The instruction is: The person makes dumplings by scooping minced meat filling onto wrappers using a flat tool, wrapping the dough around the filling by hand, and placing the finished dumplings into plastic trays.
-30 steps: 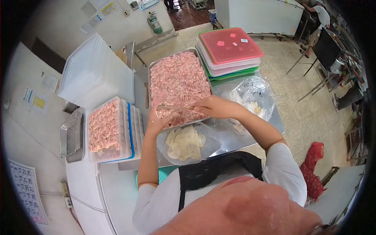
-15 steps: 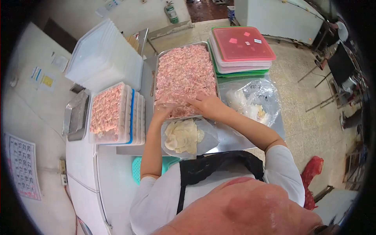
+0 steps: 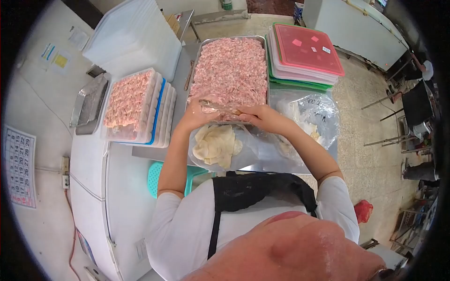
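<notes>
My left hand (image 3: 199,114) is cupped over the near left corner of the metal tray (image 3: 268,75), its fingers curled round what looks like a dumpling wrapper with some meat on it. From the right, my right hand (image 3: 265,118) grips a narrow flat spatula (image 3: 222,107), whose blade reaches across to the left hand. Pink ground meat (image 3: 229,68) fills the tray under and beyond both hands. Just in front of the tray, a loose stack of pale round dumpling wrappers (image 3: 216,146) lies on clear plastic. My fingers hide part of the wrapper in the hand.
At left, stacked clear containers (image 3: 164,110) carry rows of filled dumplings (image 3: 129,100). Behind them stand tall nested translucent bins (image 3: 133,40); a metal pan (image 3: 89,105) is farther left. Stacked lids, red on top (image 3: 307,49), and a plastic bag (image 3: 314,110) occupy the right side.
The view has shifted, so the table sits higher in the picture. My hands have drawn together at the tray's near edge, and the spatula now shows between them.
</notes>
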A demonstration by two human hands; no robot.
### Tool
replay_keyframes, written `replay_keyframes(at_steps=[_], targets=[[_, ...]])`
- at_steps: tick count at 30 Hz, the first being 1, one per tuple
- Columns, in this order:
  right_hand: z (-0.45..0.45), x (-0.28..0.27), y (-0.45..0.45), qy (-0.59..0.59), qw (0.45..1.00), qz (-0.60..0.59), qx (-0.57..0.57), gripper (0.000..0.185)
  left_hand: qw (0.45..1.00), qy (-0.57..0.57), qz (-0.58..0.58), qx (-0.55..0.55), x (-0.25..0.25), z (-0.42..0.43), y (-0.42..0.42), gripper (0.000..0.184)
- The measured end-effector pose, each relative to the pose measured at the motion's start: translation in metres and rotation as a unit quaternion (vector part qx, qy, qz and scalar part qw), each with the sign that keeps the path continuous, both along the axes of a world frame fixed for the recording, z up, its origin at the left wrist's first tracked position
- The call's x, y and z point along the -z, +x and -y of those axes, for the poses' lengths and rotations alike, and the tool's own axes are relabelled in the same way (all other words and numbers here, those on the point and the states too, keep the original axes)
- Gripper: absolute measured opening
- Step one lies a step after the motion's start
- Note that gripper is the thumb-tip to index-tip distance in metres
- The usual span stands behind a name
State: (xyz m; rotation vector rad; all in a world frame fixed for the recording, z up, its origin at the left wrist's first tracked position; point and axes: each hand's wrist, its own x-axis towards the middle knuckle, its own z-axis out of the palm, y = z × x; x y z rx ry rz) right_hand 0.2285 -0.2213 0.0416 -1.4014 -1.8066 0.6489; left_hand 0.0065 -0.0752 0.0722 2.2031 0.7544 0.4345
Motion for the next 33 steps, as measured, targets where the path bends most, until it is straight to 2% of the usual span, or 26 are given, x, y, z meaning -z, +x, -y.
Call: replay_keyframes(at_steps=[1,4,5,7,8,10,11,13,14,16,18,19,20,22,23,26,29,33], targets=[[0.0,0.002,-0.002,0.013,1.0,-0.011,-0.012,0.03,1.0,0.022,0.013,-0.003,-0.001,0.005,0.002,0.042],[0.004,-0.018,0.009,0.002,0.98,0.186,0.073,0.03,0.997,0.059,0.042,-0.026,0.021,-0.001,0.006,0.041],[0.007,-0.02,0.002,0.034,0.981,0.171,0.09,0.029,0.996,0.068,0.05,-0.036,0.035,-0.009,0.006,0.042],[0.016,-0.02,-0.019,0.096,0.978,0.137,0.123,0.029,0.996,-0.069,0.042,-0.044,0.053,-0.022,0.005,0.049],[0.008,0.001,-0.013,0.107,0.981,0.119,0.112,0.029,0.989,-0.138,0.038,-0.047,0.062,-0.026,0.003,0.052],[-0.011,0.061,0.011,0.125,0.984,0.082,0.093,0.029,0.995,-0.069,-0.015,-0.069,0.067,-0.026,0.0,0.06],[-0.005,0.058,0.018,0.039,0.979,0.163,0.117,0.028,0.995,-0.032,-0.039,-0.08,0.067,-0.026,-0.001,0.064],[0.007,0.036,0.025,-0.129,0.927,0.311,0.165,0.026,0.997,0.047,0.041,-0.049,0.049,-0.009,-0.011,0.059],[0.013,0.023,0.026,-0.116,0.941,0.266,0.174,0.026,0.992,0.086,0.082,-0.03,0.036,-0.003,-0.013,0.056],[0.028,-0.001,0.024,-0.094,0.962,0.177,0.187,0.027,0.997,0.017,0.077,-0.006,0.01,0.006,-0.017,0.061],[0.035,-0.016,0.017,-0.038,0.981,0.05,0.181,0.028,0.994,0.025,0.107,0.028,-0.007,0.012,-0.018,0.063],[0.037,-0.023,0.012,-0.009,0.984,-0.015,0.176,0.028,0.987,0.067,0.137,0.05,-0.013,0.013,-0.017,0.061],[0.038,-0.03,0.001,-0.013,0.99,-0.011,0.139,0.028,0.978,0.108,0.165,0.071,-0.016,0.014,-0.019,0.059],[0.037,-0.04,-0.027,-0.022,0.998,-0.005,0.062,0.027,0.986,0.079,0.109,0.103,-0.018,0.008,-0.027,0.049],[0.033,-0.037,-0.032,-0.003,0.998,0.016,0.056,0.026,0.988,0.063,0.081,0.119,-0.018,0.005,-0.032,0.044],[0.026,-0.055,-0.047,0.04,0.991,0.112,0.065,0.024,0.991,0.054,0.101,0.068,-0.018,0.003,-0.047,0.035],[0.028,-0.085,-0.091,0.028,0.975,0.157,0.157,0.025,0.994,0.048,0.089,0.032,-0.014,-0.011,-0.078,0.034],[-0.01,-0.045,-0.121,0.114,0.982,0.132,0.075,0.024,0.982,0.137,0.122,0.054,-0.005,-0.037,-0.12,0.041]])
